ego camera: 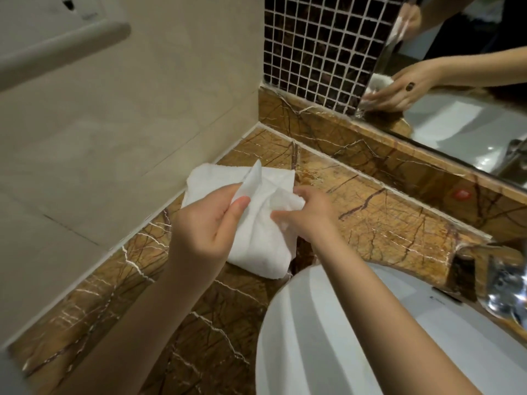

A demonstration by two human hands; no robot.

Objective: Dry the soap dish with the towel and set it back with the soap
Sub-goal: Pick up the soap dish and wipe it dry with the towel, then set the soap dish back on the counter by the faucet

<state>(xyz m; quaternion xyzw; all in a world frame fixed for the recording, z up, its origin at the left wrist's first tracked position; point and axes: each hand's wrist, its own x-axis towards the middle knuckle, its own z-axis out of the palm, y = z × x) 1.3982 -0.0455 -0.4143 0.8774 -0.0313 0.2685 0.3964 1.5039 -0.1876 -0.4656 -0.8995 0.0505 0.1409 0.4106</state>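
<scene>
You cannot see the soap dish itself: if you have it, it is wrapped inside the white towel [258,220] bunched between your hands, and the folds hide it completely. Your left hand [208,220] is pinched shut on an upper fold of the towel, thumb against fingers, while your right hand [306,213] is closed around the cloth from the other side, above the brown marble tabletop [385,220] near the wall corner. Judging from this, you are mid-drying; setting the dish back with the soap is still ahead. No soap shows anywhere. Counted: one towel, two hands, one white sink [328,337], one chrome faucet [502,283], one mirror [470,115].
</scene>
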